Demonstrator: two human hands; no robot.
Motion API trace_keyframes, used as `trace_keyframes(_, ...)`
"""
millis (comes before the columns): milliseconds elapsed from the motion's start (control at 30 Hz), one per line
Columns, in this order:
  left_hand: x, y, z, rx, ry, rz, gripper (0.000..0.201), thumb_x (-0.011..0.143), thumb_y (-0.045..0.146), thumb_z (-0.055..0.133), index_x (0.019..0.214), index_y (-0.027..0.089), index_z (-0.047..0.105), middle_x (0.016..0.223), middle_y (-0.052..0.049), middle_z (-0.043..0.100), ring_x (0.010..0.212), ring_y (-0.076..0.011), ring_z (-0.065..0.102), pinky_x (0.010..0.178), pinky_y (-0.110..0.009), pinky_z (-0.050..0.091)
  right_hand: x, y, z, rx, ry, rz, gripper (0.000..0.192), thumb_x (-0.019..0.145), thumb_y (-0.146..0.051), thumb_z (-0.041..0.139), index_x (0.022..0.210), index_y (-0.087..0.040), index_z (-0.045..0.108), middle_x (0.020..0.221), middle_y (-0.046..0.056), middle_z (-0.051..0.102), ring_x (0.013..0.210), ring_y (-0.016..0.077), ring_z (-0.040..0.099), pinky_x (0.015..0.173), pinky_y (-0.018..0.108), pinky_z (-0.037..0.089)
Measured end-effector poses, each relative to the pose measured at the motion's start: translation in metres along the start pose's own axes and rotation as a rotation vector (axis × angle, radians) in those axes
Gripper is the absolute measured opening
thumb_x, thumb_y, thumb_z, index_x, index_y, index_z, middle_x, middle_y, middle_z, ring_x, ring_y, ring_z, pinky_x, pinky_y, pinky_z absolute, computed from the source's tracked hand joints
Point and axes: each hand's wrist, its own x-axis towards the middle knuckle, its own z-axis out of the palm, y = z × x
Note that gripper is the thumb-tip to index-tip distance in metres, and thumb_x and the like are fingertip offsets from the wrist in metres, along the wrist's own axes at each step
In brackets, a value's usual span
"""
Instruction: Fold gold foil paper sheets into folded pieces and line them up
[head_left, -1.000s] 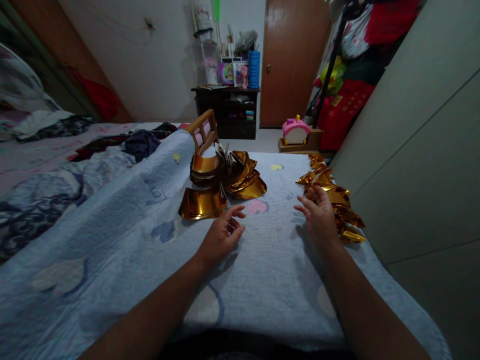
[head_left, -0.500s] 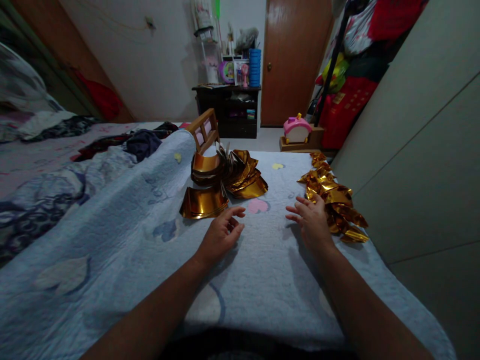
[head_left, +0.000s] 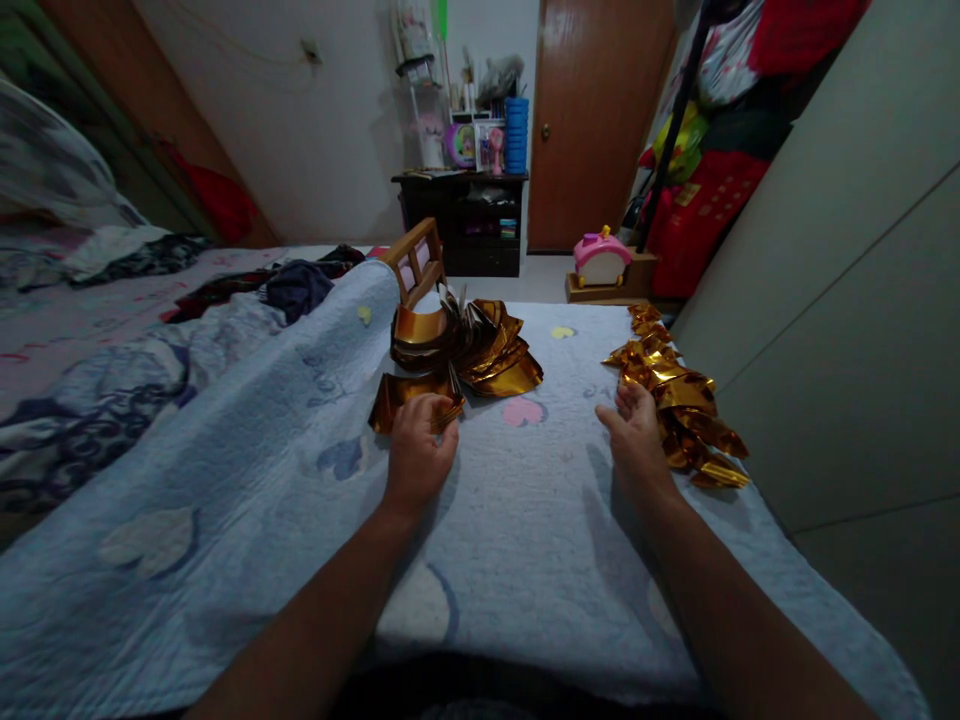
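Note:
My left hand bends over the nearest stack of gold foil sheets, its thumb and fingers closed around the right end. How many sheets lie in that grip I cannot tell. Behind it, more curved gold foil sheets fan out in piles. My right hand is open and turned on its side, thumb apart from the fingers, seemingly holding nothing. Just beside it, folded gold foil pieces lie in a heap along the right edge of the blue quilted cover.
A small wooden chair back stands behind the foil piles. Rumpled clothes lie to the left. Beyond the far edge are a pink toy, a dark cabinet and a wooden door. A pale panel rises on the right.
My left hand has moved left and forward onto the near foil stack and closed around its end. My right hand has rolled onto its side, thumb now up and apart.

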Motion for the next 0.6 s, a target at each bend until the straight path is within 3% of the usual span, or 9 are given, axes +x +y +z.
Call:
trace_keyframes(300,0.011,-0.033,0.024,0.094,-0.088,-0.002,0.056,0.088,0.031,0.065,0.139,0.014,0.048,0.144,-0.019,0.053,0.138,-0.0347,0.047,0.118,-0.054,0.035,-0.006,-0.008,0.002,-0.043,-0.085,-0.04,0.062,0.075,-0.038,0.067,0.133,-0.028,0.046,0.144,0.012,0.048,0.13,0.0295,0.05,0.106,0.051,0.044)
trace_keyframes(600,0.01,-0.047,0.04,0.278,-0.201,-0.052,0.051,0.092,0.033,0.059,0.138,0.012,0.052,0.145,-0.02,0.055,0.141,-0.0378,0.043,0.117,-0.057,0.032,-0.005,-0.004,0.002,-0.055,-0.149,-0.02,0.062,0.072,-0.036,0.067,0.13,-0.027,0.049,0.137,0.014,0.053,0.119,0.0313,0.058,0.089,0.048,0.053)
